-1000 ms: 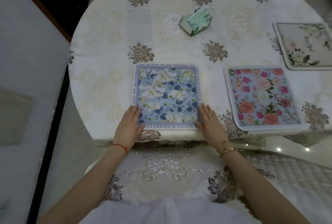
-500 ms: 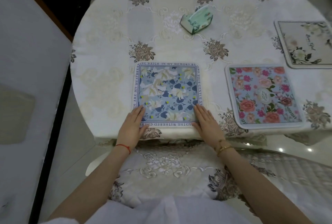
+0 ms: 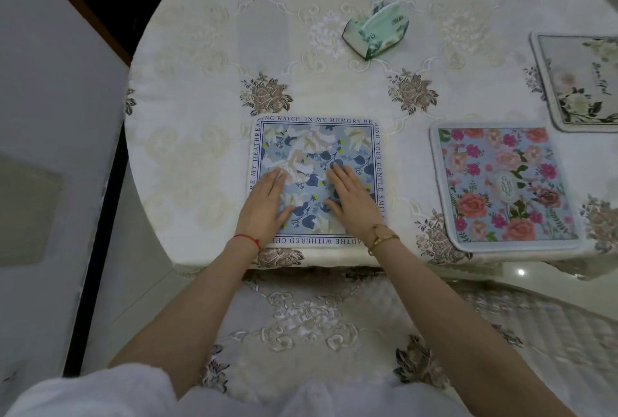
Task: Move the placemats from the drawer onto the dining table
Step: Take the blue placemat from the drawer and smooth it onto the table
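Note:
A blue-and-white floral placemat with a text border lies flat near the front edge of the dining table. My left hand rests flat on its near left part, fingers straight. My right hand lies flat on its near middle-right part. A pink-rose placemat lies to the right on the table. A pale floral placemat sits further back at the right edge, partly cut off by the frame.
A green tissue pack stands at the table's middle back. A white wall panel is at the left. The embroidered cloth hangs down over the front edge; a quilted chair is at the lower right.
Both hands have slid from the placemat's near corners inward and forward onto its surface, lying flat on the print.

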The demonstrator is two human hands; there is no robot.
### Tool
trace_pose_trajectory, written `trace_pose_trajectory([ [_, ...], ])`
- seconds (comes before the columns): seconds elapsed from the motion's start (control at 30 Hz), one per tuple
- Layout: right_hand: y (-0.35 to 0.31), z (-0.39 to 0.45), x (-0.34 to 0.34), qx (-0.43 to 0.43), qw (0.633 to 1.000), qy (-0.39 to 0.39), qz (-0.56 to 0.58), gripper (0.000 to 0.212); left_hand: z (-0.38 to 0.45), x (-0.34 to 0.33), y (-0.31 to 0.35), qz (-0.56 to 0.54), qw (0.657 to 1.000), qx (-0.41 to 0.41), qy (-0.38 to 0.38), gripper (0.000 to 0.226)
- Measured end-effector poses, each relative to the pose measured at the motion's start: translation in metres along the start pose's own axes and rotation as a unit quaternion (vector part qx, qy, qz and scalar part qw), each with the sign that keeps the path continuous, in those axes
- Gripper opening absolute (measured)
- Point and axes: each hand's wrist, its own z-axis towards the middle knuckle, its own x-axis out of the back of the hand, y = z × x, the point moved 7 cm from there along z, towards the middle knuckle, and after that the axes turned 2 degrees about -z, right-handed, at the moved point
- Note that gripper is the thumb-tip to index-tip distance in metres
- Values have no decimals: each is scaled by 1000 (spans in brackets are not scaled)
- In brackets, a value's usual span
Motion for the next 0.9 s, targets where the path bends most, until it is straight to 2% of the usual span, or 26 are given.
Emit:
trace_pose_trajectory([
  [0.2, 48, -28, 9, -21, 1000, 14, 10, 66, -16, 4, -21, 30, 999, -12, 15, 71],
  [0.33, 61, -35, 23, -54, 997, 46, 10, 60, -13, 10, -25, 16, 999, -4, 29, 62],
  [0.5, 36, 25, 34, -20, 998, 61, 1, 60, 40, 15, -15, -7, 1000, -20, 17, 61],
  [0.7, -5, 120, 33, 54, 998, 3, -38, 58, 126, 22, 2, 21, 999, -29, -11, 61],
  [0.9, 13, 123, 29, 52, 997, 6, -51, 65, 135, 18, -14, 54, 998, -40, -14, 65],
])
